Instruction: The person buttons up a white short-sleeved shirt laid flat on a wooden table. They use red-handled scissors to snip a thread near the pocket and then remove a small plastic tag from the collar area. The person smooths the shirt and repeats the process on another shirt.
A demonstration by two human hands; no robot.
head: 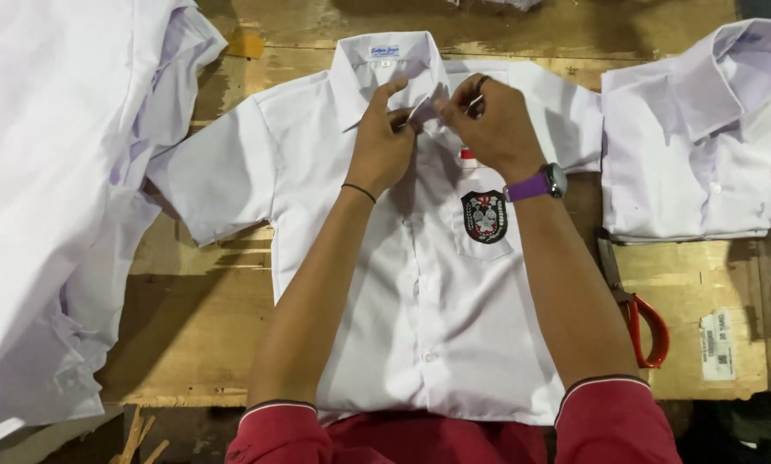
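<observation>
A white school shirt (420, 283) lies flat on its back on a wooden table (196, 318). Its collar (385, 60) points away from the person and its bottom hem sits close to the person's body, so its long way runs from near to far. The short sleeves stick out to each side. A dark badge (484, 216) sits on the chest pocket.

The left hand (381, 142) and the right hand (493, 125) meet just under the collar. The fingers of both hands are pinched together on the shirt front there, each holding a bit of white cloth at the top of the button line. The right wrist wears a purple watch (536, 185).

The shirt looks light, thin and soft. It will likely bend and wrinkle with ease, so it is best held by the stiffer parts: the collar, the shoulders or the button strip.

A folded white shirt (703, 137) lies to the right. A big pile of white shirts (50, 215) lies to the left. Scissors with red handles (639, 314) rest on the table near the right arm.
</observation>
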